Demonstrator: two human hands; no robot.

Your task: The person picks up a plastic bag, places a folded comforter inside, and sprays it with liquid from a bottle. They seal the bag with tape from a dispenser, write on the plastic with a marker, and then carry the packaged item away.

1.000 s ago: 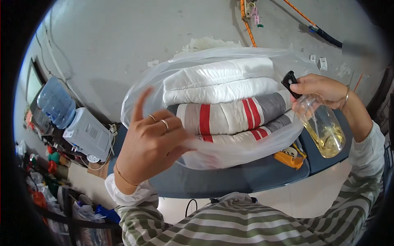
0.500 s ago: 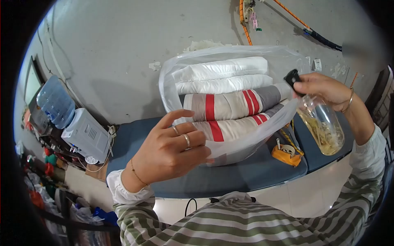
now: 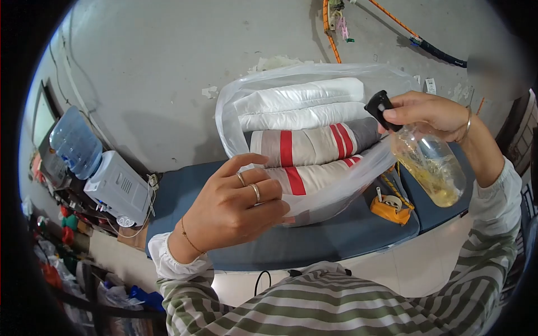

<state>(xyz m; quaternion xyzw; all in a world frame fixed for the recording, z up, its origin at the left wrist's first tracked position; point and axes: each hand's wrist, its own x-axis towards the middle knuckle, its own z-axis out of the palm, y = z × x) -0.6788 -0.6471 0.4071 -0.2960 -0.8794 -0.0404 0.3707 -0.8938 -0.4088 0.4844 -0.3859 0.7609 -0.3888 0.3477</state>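
Observation:
A clear plastic bag (image 3: 228, 120) stands open on a blue padded bench, holding a folded white quilt (image 3: 302, 95) and a striped quilt (image 3: 314, 147) in beige, grey and red. My left hand (image 3: 232, 210) is at the bag's near left edge, fingers curled round its rim. In my right hand (image 3: 428, 115) is a clear spray bottle (image 3: 434, 173) with a black head and yellowish liquid, tilted over the bag's right side. The nozzle faces left, above the grey end of the striped quilt.
On the blue bench (image 3: 314, 243) lies an orange pouch (image 3: 390, 210) right of the bag. A white water dispenser (image 3: 120, 187) with a blue bottle stands at the left. Orange cords (image 3: 330, 42) hang on the wall behind.
My right hand has moved the spray bottle left and slightly up, nearer the middle of the bag. My left hand has stayed almost where it was.

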